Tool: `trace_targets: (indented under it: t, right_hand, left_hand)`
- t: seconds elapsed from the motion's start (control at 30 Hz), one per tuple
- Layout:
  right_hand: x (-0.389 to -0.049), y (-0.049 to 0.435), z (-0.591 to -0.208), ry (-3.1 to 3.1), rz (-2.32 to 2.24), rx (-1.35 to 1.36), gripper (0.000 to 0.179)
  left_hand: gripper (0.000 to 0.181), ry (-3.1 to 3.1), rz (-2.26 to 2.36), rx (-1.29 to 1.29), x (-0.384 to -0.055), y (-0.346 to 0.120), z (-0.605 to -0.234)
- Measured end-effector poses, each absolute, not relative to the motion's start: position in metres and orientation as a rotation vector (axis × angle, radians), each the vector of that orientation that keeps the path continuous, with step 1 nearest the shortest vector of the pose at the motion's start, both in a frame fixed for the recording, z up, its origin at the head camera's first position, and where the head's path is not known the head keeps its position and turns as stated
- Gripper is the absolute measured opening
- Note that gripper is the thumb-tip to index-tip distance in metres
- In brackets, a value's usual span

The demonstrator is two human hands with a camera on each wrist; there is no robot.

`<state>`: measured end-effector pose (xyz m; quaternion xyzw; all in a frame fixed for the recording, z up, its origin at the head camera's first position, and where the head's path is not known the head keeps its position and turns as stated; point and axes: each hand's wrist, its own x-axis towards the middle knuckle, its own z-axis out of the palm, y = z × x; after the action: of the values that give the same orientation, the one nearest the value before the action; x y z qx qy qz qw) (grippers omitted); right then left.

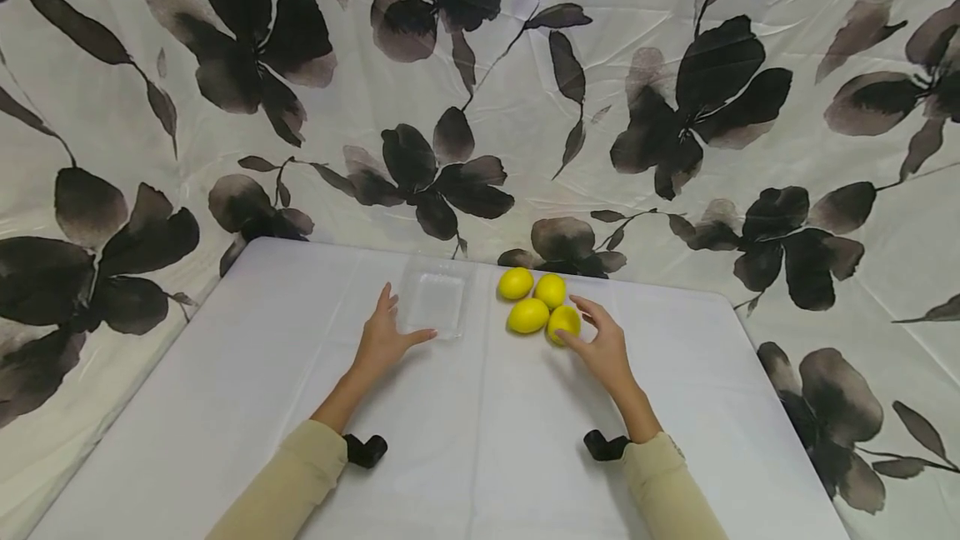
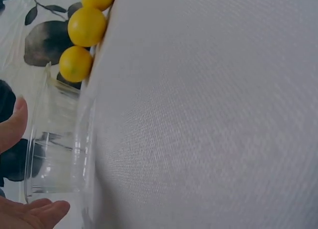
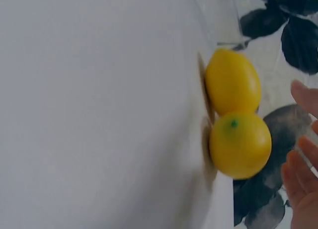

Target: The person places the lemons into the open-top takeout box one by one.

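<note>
A clear plastic container [image 1: 441, 294] sits toward the far edge of the table. My left hand [image 1: 381, 342] is at its left side, thumb and fingers spread wide with nothing gripped; whether a fingertip touches the rim I cannot tell. Several yellow lemons stand grouped to the container's right. My right hand [image 1: 604, 348] is beside the nearest lemon [image 1: 564, 323], thumb and fingers parted around its right side. In the right wrist view the fingers [image 3: 300, 177] look apart from that lemon [image 3: 241, 145], which has a green spot on its end.
A white cloth covers the table [image 1: 480, 440]. Behind it hangs a floral-patterned curtain [image 1: 525, 107], close against the table's far edge. Black wrist cameras stick out inward from both sleeves.
</note>
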<state>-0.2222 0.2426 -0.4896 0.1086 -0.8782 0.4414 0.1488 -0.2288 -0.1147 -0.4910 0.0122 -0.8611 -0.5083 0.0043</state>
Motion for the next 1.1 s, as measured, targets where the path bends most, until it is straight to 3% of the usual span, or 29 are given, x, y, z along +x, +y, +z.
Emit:
trace_targets:
  t: [0.23,0.73,1.1]
  right_hand:
    - [-0.235,0.254,-0.494,-2.682,1.335,0.282,0.073]
    - [-0.238,0.260,-0.509,-2.737,1.513,0.083,0.068]
    - [-0.245,0.245,-0.481,-2.629,1.560,0.184,0.066]
  left_hand:
    - [0.115,-2.716,-1.592,0.065,-0.228,-0.115,-0.497]
    - [0.101,-2.651,-1.668,0.106,-0.224,-0.111,-0.501]
    - [0.102,-2.628,-1.671,0.085,-0.224,-0.108,-0.503]
